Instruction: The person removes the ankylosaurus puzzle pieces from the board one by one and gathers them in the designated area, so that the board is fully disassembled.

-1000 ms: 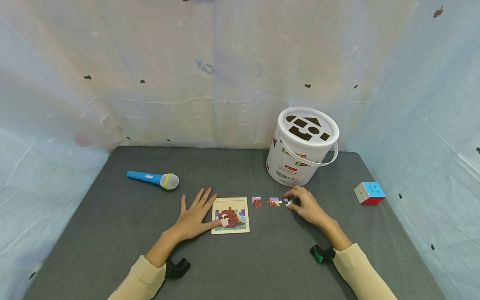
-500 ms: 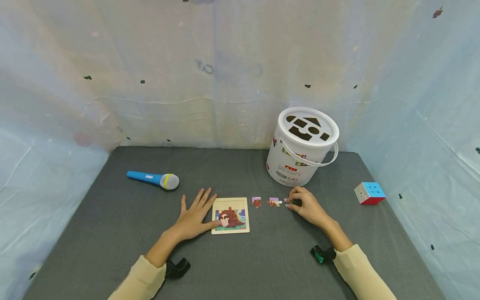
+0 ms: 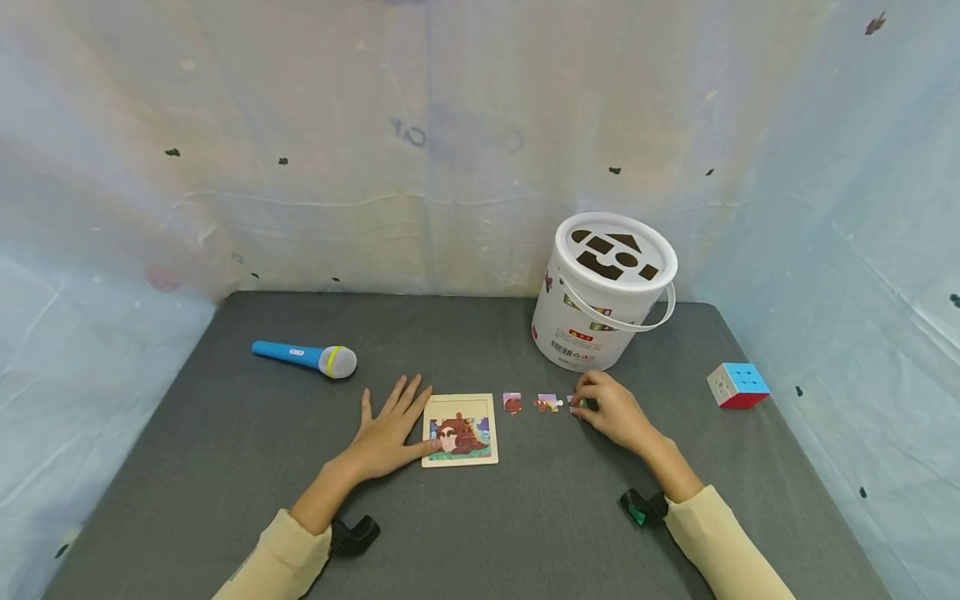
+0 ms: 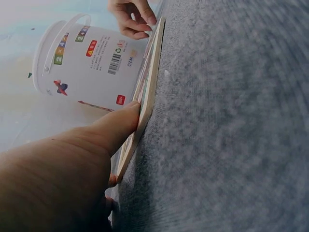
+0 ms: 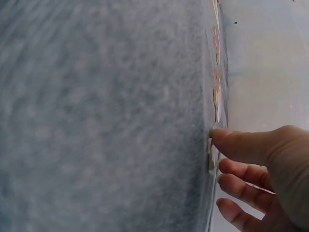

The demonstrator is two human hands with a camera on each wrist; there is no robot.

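Note:
A wooden puzzle tray (image 3: 459, 403) lies on the grey table, a brown animal picture filling its lower part and a bare strip along the top. My left hand (image 3: 388, 437) is spread flat beside it, thumb over the tray's left edge; the left wrist view shows that thumb (image 4: 126, 120) pressing the edge. To the right, two jigsaw pieces (image 3: 512, 404) (image 3: 547, 403) lie in a row. At the row's end my right hand (image 3: 617, 418) pinches a third jigsaw piece (image 5: 212, 159) between thumb and fingers, low at the table. The fingers hide most of it in the head view.
A white lidded bucket (image 3: 577, 333) with shape holes stands just behind the right hand. A blue toy microphone (image 3: 300, 354) lies at the back left. A puzzle cube (image 3: 738, 386) sits near the right edge. Plastic sheeting (image 3: 480, 167) surrounds the table.
My right fingers have drawn slightly right and closer together over the third jigsaw piece, covering more of it. The left hand and the tray stay put.

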